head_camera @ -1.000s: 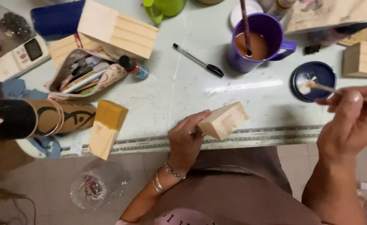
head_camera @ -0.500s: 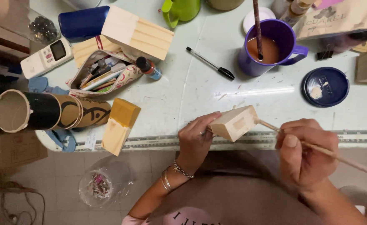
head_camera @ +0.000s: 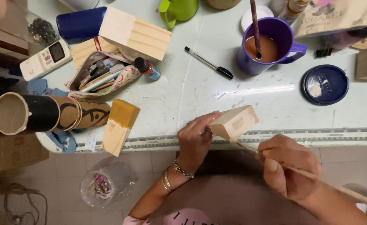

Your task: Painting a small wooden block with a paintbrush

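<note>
Holding one wooden block (head_camera: 234, 123), one brush (head_camera: 317, 179).

Home craft workspace: the table (head_camera: 200, 96) carries wood blocks (head_camera: 133, 33), a pencil case (head_camera: 102, 77), a rinse mug (head_camera: 269, 43), and a paint lid (head_camera: 325, 84) near its right edge.

A white remote control (head_camera: 45, 59) lies at the table's left edge, with a small dark rectangular screen near its upper end. At the top right corner a tan paper packet (head_camera: 337, 16) with dark lettering lies tilted, its edge over a black clip. A small bottle (head_camera: 147, 68) with a black cap and a red and blue label lies on its side just beside the open pencil case (head_camera: 102, 77).
</note>
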